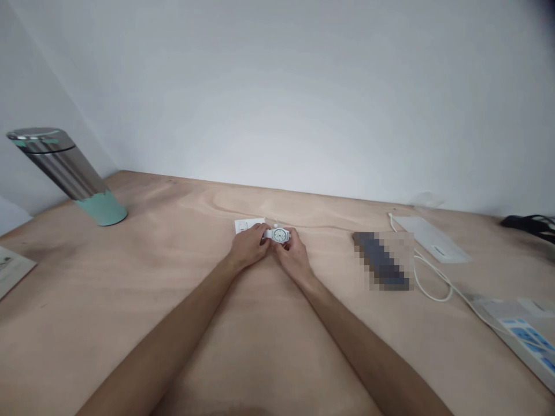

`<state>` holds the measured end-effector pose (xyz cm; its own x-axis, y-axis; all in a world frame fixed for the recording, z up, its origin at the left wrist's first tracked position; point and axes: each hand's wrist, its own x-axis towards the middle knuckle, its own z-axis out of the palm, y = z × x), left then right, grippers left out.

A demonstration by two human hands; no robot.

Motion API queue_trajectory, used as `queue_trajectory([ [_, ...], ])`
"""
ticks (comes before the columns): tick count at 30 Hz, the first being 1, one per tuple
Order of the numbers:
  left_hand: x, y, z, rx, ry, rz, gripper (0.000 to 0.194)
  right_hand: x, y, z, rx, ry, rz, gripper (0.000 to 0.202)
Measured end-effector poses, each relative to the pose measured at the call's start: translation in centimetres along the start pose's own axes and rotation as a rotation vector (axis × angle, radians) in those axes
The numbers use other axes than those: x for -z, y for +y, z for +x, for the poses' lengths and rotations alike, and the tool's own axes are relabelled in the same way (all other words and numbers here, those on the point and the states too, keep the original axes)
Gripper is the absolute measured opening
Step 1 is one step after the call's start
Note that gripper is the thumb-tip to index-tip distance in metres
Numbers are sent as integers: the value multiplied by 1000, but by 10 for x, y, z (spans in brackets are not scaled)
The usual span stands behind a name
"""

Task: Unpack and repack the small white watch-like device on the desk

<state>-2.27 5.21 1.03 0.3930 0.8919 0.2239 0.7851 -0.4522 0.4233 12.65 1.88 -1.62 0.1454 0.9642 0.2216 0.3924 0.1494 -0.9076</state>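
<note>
Partly hidden watch [280,235] (strap under fingers [262,237])

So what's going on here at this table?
A person has both arms stretched out over a wooden table, with the left hand and right hand together holding a small white wristwatch, its face turned up. A white box lies just behind the left hand. A steel and mint tumbler stands far left; a white cable and white devices lie to the right.

watch [280,235] mid-table [130,300], flask [69,173] far left, cable [433,277] right
</note>
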Motion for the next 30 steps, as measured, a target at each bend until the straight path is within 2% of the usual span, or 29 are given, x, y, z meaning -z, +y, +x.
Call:
queue_trajectory([
  [15, -2, -2, 2, -6, -5, 39, 24, 2, -5, -1, -35, -4, -60, 30],
  [26, 0, -1, 0, -15, -2, 12, 33, 1, -3, 0, -25, -3, -50, 30],
  [30, -1, -1, 1, -2, 1, 8, 30, 1, -4, 0, -22, 0, -59, 30],
])
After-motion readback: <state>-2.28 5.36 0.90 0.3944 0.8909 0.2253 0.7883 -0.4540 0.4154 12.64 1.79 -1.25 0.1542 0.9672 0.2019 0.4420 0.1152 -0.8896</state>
